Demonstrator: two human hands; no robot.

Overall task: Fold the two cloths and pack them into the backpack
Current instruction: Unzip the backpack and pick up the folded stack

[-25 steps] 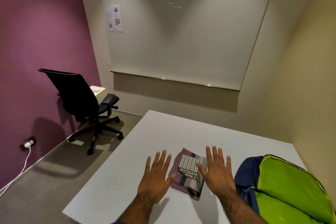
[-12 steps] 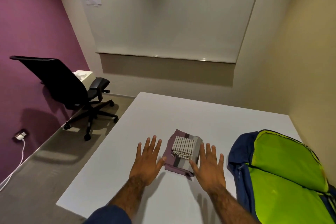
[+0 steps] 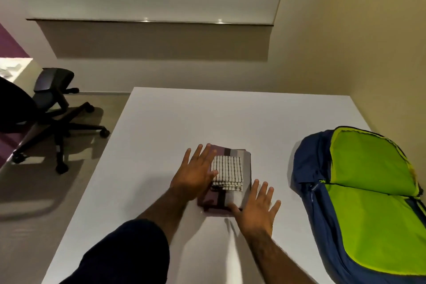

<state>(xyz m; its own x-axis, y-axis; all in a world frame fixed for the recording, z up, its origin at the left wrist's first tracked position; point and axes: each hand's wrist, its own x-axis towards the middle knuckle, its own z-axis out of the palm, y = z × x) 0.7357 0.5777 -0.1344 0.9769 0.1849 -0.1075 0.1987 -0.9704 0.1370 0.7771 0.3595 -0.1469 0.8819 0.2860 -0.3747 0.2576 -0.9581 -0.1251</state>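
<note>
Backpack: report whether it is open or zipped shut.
Open. The backpack lies on the table with its main compartment spread apart and its green lining exposed. The folded cloths sit stacked outside it.

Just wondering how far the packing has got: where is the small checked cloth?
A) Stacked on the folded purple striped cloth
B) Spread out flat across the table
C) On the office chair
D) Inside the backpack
A: the checked cloth lies folded on top of the purple striped cloth on the table, while the backpack lies open beside the stack.
</note>
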